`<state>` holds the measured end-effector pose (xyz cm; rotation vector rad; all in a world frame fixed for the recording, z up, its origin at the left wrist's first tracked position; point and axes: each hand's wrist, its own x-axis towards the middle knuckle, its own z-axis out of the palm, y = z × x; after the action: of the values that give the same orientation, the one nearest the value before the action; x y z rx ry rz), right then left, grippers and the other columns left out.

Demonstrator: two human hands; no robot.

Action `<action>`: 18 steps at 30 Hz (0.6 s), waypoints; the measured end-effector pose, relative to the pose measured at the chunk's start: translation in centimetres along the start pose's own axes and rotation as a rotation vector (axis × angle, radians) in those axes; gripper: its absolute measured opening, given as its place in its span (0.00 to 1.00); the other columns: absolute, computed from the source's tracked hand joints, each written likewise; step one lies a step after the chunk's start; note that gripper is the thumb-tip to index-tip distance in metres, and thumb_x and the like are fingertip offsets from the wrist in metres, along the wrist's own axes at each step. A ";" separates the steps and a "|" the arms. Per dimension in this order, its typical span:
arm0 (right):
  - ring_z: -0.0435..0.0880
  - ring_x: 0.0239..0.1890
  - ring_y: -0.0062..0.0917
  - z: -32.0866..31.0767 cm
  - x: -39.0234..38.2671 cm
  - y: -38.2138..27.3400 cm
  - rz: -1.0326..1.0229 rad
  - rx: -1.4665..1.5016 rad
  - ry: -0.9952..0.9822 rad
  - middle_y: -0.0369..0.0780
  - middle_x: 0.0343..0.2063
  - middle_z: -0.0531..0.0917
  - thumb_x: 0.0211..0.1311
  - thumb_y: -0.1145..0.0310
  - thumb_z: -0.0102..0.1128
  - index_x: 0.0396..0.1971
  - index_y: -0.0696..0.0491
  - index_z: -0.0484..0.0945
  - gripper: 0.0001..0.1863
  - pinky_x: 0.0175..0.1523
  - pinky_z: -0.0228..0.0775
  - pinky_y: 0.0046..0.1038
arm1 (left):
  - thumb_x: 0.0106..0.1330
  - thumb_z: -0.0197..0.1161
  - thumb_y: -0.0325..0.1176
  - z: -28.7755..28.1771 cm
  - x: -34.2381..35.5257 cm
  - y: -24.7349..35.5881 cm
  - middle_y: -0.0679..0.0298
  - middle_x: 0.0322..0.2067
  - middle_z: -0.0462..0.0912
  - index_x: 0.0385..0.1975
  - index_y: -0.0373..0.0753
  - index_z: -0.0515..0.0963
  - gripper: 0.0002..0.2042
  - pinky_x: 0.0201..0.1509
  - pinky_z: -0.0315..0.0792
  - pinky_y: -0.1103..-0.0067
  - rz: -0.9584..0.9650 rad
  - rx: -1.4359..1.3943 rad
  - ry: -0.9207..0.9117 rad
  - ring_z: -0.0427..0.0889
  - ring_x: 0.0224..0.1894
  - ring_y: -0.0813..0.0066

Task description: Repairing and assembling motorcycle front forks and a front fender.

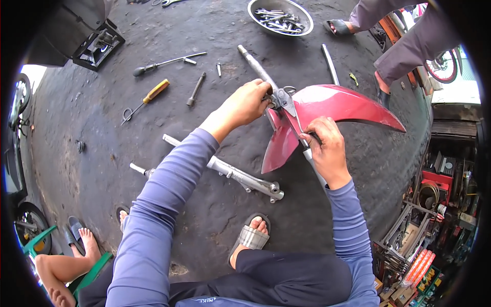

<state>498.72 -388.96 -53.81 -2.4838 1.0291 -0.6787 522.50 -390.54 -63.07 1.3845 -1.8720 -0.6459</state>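
Observation:
In front of me lies a motorcycle fork stem (258,67) with a metal clamp (285,101) and a glossy red front fender (337,105). My left hand (250,101) is closed on the clamp's left side, its fingertips partly hidden. My right hand (327,148) has its fingers curled at the silver fork tube (313,162), beside the fender's lower edge. That tube runs down behind the hand, so the exact grip is partly covered. A silver fork leg (245,179) lies on the ground under my left forearm.
A yellow-handled screwdriver (156,91), a long-handled wrench (171,62), a socket tool (196,89) and a metal tube (330,64) lie around. A bowl (280,18) holds several wrenches. Another person's legs (409,48) stand at upper right; cluttered parts (419,230) fill the right.

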 end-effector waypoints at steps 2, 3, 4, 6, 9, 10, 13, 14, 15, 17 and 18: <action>0.75 0.32 0.39 0.3 0.2 -0.4 -0.002 -0.005 -0.010 0.42 0.27 0.77 0.48 0.77 0.67 0.26 0.58 0.75 0.08 0.40 0.67 0.37 | 0.62 0.61 0.28 0.0 -0.2 -0.4 0.48 0.39 0.77 0.41 0.29 0.74 0.11 0.46 0.75 0.66 -0.006 0.071 -0.009 0.80 0.39 0.50; 0.75 0.32 0.39 0.2 0.1 -0.4 0.001 -0.006 -0.008 0.42 0.27 0.77 0.48 0.77 0.67 0.26 0.58 0.75 0.08 0.40 0.67 0.37 | 0.63 0.60 0.29 0.1 -0.1 0.0 0.47 0.39 0.77 0.41 0.29 0.73 0.11 0.48 0.74 0.65 -0.028 0.078 -0.026 0.80 0.41 0.48; 0.75 0.32 0.39 0.2 -0.1 -0.5 0.023 0.001 0.001 0.43 0.27 0.77 0.48 0.77 0.66 0.26 0.58 0.75 0.08 0.40 0.67 0.37 | 0.63 0.60 0.30 0.2 0.0 0.2 0.46 0.39 0.78 0.40 0.28 0.72 0.12 0.49 0.73 0.64 -0.051 0.085 -0.043 0.79 0.43 0.45; 0.74 0.32 0.40 0.1 -0.3 -0.6 0.047 0.003 0.007 0.43 0.28 0.77 0.48 0.77 0.66 0.26 0.58 0.75 0.08 0.40 0.67 0.36 | 0.63 0.61 0.30 0.0 0.9 0.7 0.47 0.35 0.79 0.39 0.28 0.73 0.12 0.46 0.75 0.66 -0.135 0.044 -0.055 0.81 0.39 0.49; 0.74 0.31 0.34 0.0 -1.0 -1.2 0.059 0.046 0.037 0.39 0.26 0.76 0.56 0.74 0.65 0.29 0.58 0.74 0.08 0.39 0.67 0.34 | 0.60 0.63 0.31 -1.1 2.8 1.8 0.54 0.24 0.81 0.35 0.26 0.74 0.12 0.32 0.80 0.72 -0.653 -0.347 -0.178 0.83 0.25 0.65; 0.73 0.30 0.28 0.5 -1.4 -1.6 0.201 0.288 0.164 0.37 0.26 0.74 0.62 0.70 0.63 0.32 0.57 0.72 0.08 0.37 0.66 0.31 | 0.58 0.64 0.31 -1.0 3.0 1.2 0.57 0.21 0.79 0.35 0.24 0.75 0.14 0.24 0.79 0.76 -0.731 -0.481 -0.167 0.80 0.20 0.75; 0.64 0.25 0.16 2.5 -2.3 -3.4 0.454 1.114 0.315 0.32 0.25 0.64 0.75 0.55 0.47 0.32 0.50 0.63 0.15 0.30 0.60 0.21 | 0.58 0.62 0.33 -1.3 2.5 1.0 0.49 0.24 0.83 0.38 0.21 0.77 0.17 0.27 0.79 0.74 -0.717 -0.471 -0.172 0.85 0.22 0.67; 0.64 0.24 0.17 2.8 -2.4 -4.1 0.501 1.209 0.322 0.32 0.24 0.63 0.75 0.53 0.46 0.31 0.49 0.62 0.17 0.30 0.60 0.21 | 0.59 0.63 0.33 -1.1 2.4 1.2 0.48 0.27 0.84 0.40 0.24 0.78 0.17 0.33 0.80 0.71 -0.603 -0.370 -0.166 0.86 0.27 0.61; 0.63 0.24 0.17 3.2 -2.5 -4.8 0.545 1.312 0.329 0.32 0.23 0.61 0.76 0.52 0.44 0.29 0.49 0.60 0.18 0.30 0.60 0.21 | 0.59 0.63 0.33 -0.9 2.1 1.1 0.48 0.27 0.84 0.40 0.24 0.78 0.17 0.33 0.80 0.71 -0.603 -0.371 -0.166 0.86 0.27 0.61; 0.62 0.22 0.17 4.4 -3.0 -5.5 0.583 1.421 0.349 0.32 0.21 0.61 0.76 0.49 0.41 0.27 0.49 0.58 0.21 0.28 0.59 0.22 | 0.61 0.63 0.34 -0.4 1.4 0.7 0.47 0.31 0.85 0.41 0.26 0.79 0.16 0.41 0.79 0.67 -0.360 -0.219 -0.089 0.86 0.34 0.55; 0.62 0.22 0.18 5.1 -3.4 -5.6 0.580 1.416 0.354 0.32 0.20 0.60 0.76 0.48 0.41 0.26 0.49 0.57 0.22 0.28 0.59 0.22 | 0.65 0.58 0.36 -0.3 1.1 0.8 0.48 0.26 0.82 0.37 0.29 0.78 0.14 0.38 0.76 0.66 -0.380 -0.203 -0.061 0.84 0.27 0.60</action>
<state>502.61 -382.01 -56.18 -0.8305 0.8119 -1.1052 522.10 -391.33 -62.04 1.6112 -1.5477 -1.0457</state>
